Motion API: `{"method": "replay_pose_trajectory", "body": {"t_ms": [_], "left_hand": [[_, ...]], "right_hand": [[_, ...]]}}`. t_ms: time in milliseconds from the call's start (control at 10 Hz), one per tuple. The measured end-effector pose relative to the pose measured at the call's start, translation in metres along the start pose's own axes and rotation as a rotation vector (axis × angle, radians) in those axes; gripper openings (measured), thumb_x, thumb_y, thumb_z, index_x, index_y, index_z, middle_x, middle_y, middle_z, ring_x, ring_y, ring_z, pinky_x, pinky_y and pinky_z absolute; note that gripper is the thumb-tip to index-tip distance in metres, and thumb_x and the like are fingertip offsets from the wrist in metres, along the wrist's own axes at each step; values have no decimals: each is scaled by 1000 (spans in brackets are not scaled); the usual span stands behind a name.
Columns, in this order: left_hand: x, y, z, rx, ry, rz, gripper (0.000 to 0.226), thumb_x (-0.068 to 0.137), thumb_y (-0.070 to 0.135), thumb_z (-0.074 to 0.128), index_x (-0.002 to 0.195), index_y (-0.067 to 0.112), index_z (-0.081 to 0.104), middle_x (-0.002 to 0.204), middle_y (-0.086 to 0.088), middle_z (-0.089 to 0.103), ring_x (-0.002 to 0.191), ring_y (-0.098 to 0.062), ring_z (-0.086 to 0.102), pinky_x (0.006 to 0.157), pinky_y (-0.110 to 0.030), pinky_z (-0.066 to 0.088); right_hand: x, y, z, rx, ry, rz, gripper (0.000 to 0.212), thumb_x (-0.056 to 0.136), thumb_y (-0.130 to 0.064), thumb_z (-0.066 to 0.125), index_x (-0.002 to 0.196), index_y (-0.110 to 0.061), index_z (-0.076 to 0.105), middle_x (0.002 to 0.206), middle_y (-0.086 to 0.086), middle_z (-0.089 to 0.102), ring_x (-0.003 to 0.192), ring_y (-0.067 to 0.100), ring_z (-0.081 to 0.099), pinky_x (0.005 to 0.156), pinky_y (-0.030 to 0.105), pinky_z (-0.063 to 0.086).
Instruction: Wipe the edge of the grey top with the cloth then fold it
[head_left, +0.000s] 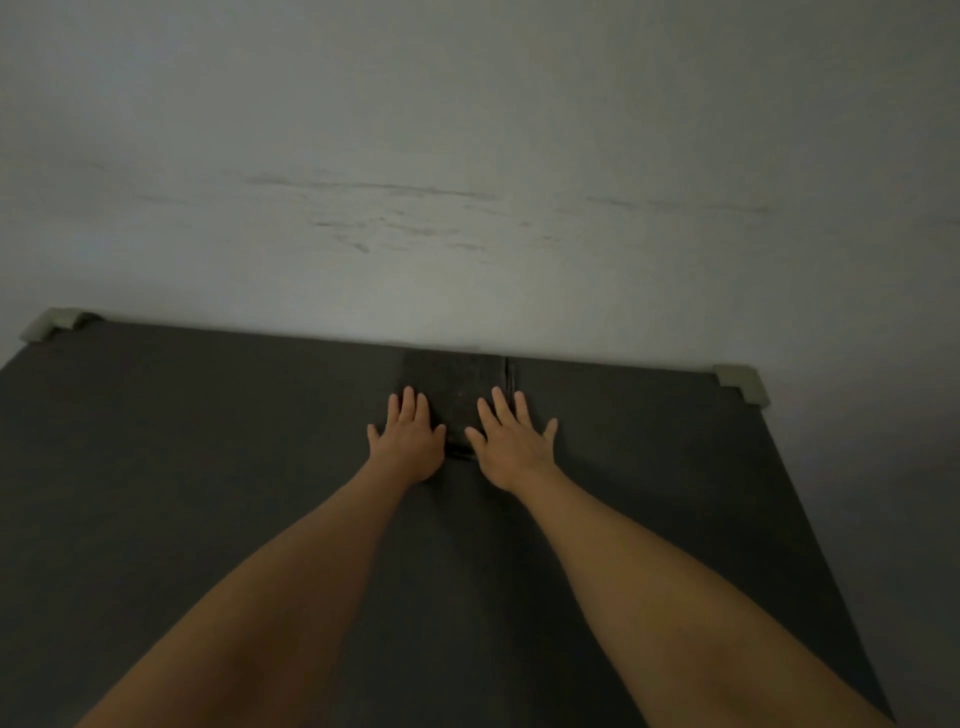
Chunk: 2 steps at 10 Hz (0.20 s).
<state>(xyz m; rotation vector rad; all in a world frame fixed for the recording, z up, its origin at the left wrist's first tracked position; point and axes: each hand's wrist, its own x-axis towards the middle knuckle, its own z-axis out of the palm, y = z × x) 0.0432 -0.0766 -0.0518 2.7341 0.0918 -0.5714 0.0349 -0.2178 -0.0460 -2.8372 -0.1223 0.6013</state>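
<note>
The cloth (454, 397) lies on the grey top (208, 467) as a compact dark rectangle, its far side right against the top's back edge where it meets the wall (467, 130). Stacked layers show along its right and near sides, so it looks already folded.

Both hands lie flat, palms down, fingers spread and gripping nothing. The left hand (408, 439) covers the cloth's near left corner, its outer fingers spilling onto the bare top. The right hand (511, 441) covers the near right corner, its little finger off the cloth. Placed this way, they seem to be pressing the layers down — flattening the fold so it keeps its shape.

Pale corner pieces (57, 322) sit at both back corners of the top, well apart from the cloth.

By this layout the wiping looks done and the fold is at or near its last press — though how many folds were meant cannot be told.
</note>
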Motion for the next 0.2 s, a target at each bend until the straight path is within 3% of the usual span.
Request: {"method": "replay_pose_trajectory", "body": {"t_ms": [200], "left_hand": [[-49, 15, -5, -16, 38, 74, 65, 91, 28, 44, 145, 11, 11, 156, -17, 7, 144, -36, 1, 115, -54, 12]], "right_hand": [[-65, 4, 4, 202, 132, -47, 45, 96, -20, 40, 140, -12, 33, 158, 9, 8, 145, 25, 3, 114, 57, 17]]}}
